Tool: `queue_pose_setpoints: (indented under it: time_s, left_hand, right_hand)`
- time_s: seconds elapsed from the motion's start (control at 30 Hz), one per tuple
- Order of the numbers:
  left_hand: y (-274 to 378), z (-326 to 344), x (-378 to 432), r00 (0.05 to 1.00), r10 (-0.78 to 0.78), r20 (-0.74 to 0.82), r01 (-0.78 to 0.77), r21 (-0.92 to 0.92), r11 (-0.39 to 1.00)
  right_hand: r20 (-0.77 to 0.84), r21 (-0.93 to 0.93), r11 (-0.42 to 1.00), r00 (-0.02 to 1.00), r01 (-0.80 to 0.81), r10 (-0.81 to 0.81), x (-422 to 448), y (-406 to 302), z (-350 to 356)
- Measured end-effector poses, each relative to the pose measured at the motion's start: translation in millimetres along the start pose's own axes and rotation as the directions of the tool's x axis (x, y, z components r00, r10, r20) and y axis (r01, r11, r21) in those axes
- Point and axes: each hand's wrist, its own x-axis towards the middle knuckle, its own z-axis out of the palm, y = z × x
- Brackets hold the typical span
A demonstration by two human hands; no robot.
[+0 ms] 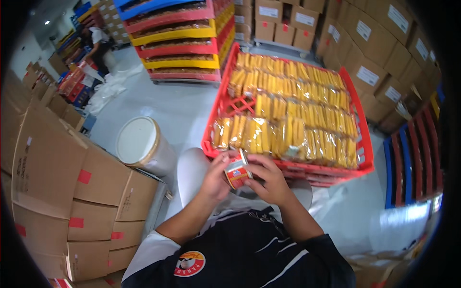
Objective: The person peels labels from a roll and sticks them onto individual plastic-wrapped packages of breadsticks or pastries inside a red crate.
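Between my hands, above my lap, is a small red printed package point(237, 174) with a pale panel and yellow edging. My left hand point(216, 180) grips it from the left side. The fingers of my right hand point(268, 180) rest on its right edge. Just beyond my hands stands a red plastic crate point(364, 144), filled with rows of yellow sticks in clear plastic packets point(259, 135). Toward the crate's left side a gap between rows bares its red lattice floor point(242, 105).
A white lidded drum point(138, 140) stands at my left, near stacked cardboard boxes point(43, 172). Ahead rises a wheeled stack of red and yellow trays point(180, 50). More cartons point(381, 39) line the right; blue and red trays point(414, 154) stand there too. A person point(95, 46) bends over crates far left.
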Motion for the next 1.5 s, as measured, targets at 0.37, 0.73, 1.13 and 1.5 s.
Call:
queue_pose_setpoints:
  time_s: [0.37, 0.73, 1.13, 1.5]
  left_hand:
    - [-5.4, 0.2, 1.0, 0.993, -0.114, 0.042, 0.116, -0.047, 0.992]
    - [-48.2, -18.5, -6.4, 0.992, -0.126, 0.017, 0.116, 0.284, 0.952]
    - [-53.4, -27.4, -3.6, 0.996, -0.065, 0.056, 0.046, 0.287, 0.957]
    - [-46.9, -37.0, -1.0, 0.988, -0.098, -0.121, 0.127, 0.264, 0.956]
  right_hand:
    - [0.004, 0.012, 0.999, 0.999, 0.05, -0.05, -7.6, 8.0, 0.6]
    - [0.094, 0.832, 0.516, 0.968, -0.205, 0.233, -21.1, 7.4, -20.1]
    - [0.199, 0.496, 0.736, 0.886, -0.46, 0.419, -32.9, 29.5, -7.6]
    - [-0.488, -0.079, 0.786, 0.711, -0.614, 0.506, 14.7, 117.1, -121.5]
